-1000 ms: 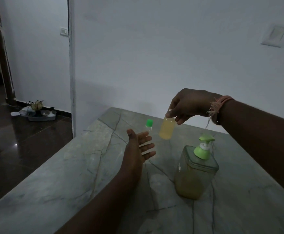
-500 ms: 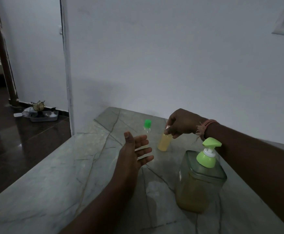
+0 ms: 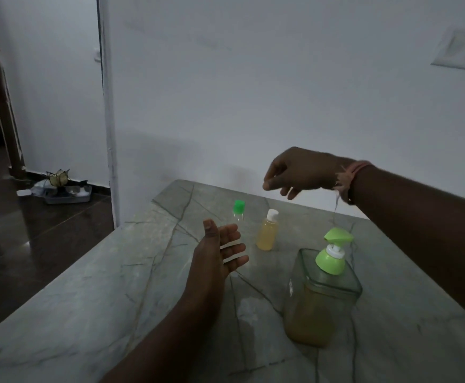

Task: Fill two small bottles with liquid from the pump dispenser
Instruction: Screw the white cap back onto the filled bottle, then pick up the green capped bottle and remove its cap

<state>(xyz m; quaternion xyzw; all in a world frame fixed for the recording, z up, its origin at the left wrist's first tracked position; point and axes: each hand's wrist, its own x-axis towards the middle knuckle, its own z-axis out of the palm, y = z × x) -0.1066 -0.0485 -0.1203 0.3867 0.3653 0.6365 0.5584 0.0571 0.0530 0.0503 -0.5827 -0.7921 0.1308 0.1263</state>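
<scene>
At frame centre, the filled white-capped bottle [image 3: 267, 230] stands upright on the worktop [image 3: 87, 286] beside the green-capped bottle [image 3: 238, 209], below the empty, loosely curled right hand [image 3: 299, 171]; the spread left hand [image 3: 220, 252], nearer, holds nothing

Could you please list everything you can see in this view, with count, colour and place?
pump dispenser: one, clear body with amber liquid and light green pump, near right of the table.
white-capped bottle: one, filled with yellow liquid, upright behind the dispenser.
green-capped bottle: one, clear, upright left of the white-capped one, partly behind the fingers.
table: one, grey-green veined stone, against the wall.
wall: white, with a pale switch plate at upper right.
tray: one, grey, holding small items, on the dark floor at left.
left hand: open, palm up, above the table.
right hand: empty, fingers loosely curled, above the bottles, pink thread at the wrist.
</scene>
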